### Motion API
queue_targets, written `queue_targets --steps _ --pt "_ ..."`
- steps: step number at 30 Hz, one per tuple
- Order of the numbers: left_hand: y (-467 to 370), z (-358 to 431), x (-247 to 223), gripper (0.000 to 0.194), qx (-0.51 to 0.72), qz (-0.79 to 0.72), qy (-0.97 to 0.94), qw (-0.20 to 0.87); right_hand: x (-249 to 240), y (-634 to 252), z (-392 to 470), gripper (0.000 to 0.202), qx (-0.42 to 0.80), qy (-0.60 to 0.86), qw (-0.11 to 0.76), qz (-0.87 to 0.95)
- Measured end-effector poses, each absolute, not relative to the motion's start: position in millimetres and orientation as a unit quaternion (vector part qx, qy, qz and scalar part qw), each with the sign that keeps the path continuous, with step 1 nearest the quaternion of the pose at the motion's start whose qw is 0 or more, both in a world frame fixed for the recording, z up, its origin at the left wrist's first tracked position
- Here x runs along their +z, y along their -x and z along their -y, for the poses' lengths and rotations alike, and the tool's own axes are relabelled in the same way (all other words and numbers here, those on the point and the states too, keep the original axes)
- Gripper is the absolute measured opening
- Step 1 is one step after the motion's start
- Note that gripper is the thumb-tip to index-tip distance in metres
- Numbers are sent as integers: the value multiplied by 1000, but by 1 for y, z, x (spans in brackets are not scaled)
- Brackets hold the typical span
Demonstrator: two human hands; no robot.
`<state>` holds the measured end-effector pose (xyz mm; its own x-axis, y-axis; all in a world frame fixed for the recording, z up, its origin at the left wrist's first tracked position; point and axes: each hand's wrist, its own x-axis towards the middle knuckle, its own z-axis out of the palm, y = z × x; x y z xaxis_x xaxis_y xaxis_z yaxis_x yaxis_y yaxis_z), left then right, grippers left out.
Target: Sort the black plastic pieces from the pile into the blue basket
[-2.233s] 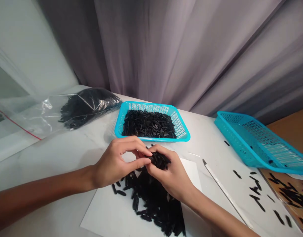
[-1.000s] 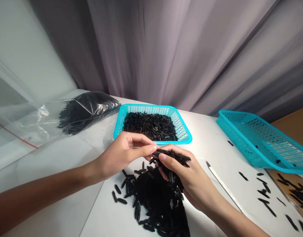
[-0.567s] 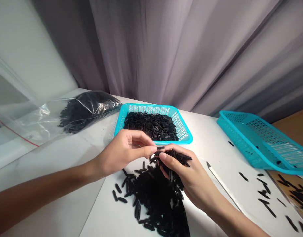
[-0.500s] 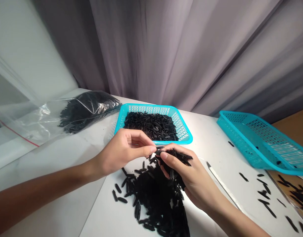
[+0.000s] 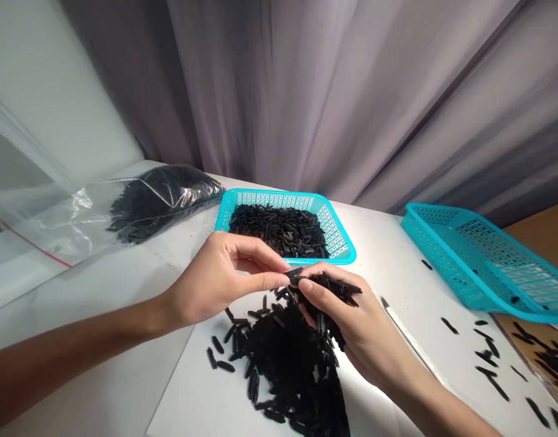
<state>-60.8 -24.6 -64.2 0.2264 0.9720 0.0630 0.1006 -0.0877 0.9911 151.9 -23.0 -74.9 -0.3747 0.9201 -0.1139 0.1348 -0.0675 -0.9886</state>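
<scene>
Two blue baskets stand ahead of you: the near one holds black pieces, the other sits off right. Below lies a loose pile. Your right hand grips a bunch above it, mostly pointing left to right. Your left hand is pinched narrow on a strip, which now shows more plainly than a moment ago, so seems singled out; its length runs crosswise, right end slightly farther away.
</scene>
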Motion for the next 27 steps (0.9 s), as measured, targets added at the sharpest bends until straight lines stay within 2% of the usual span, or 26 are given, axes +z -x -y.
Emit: queue_targets --steps 16,27 --pt "57 29 -53 1 433 -447 -640 450 -72 -154 24 29 568 440 339 607" --pt "54 33 -54 4 441 -439 -643 447 -74 -155 26 28 566 440 336 611"
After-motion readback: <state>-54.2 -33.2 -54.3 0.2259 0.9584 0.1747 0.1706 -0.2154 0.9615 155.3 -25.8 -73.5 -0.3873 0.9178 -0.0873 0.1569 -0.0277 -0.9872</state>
